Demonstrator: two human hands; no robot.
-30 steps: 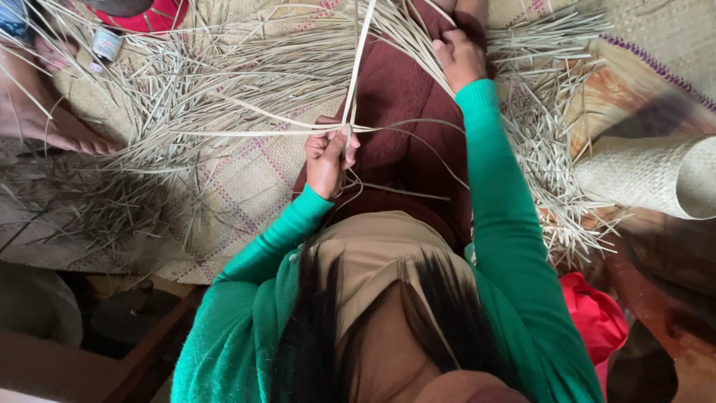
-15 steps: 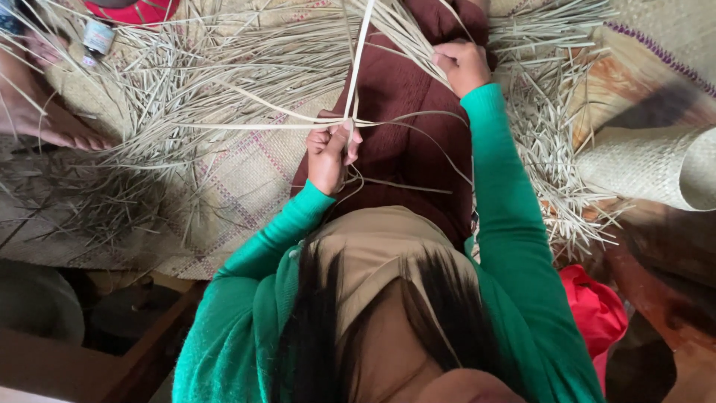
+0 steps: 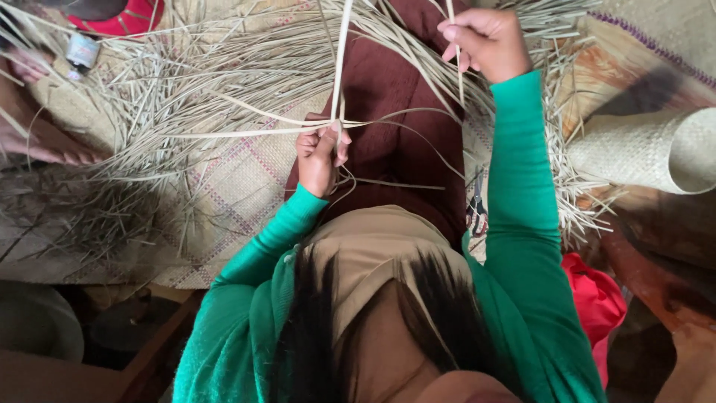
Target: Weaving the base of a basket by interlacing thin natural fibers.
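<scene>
A: Left hand (image 3: 321,153)?
B: Closed, pinching pale flat strips (image 3: 339,67) where an upright one crosses a level one, over the maroon cloth (image 3: 403,97) on the lap.

A: Right hand (image 3: 485,41)?
B: Closed, raised farther out, gripping one thin strip that hangs down past the green sleeve (image 3: 522,216).

A: Packages or labels?
B: One small pale bottle (image 3: 80,52) with a grey label, top left, beside one red item (image 3: 119,21). Print too small to tell.

A: Other counts?
B: One rolled woven mat (image 3: 649,149) at right. One red cloth (image 3: 597,298) by the right elbow. One checked mat (image 3: 239,194) under the loose strips; those are too many to count. One bare foot (image 3: 45,142) of another person at left edge.
</scene>
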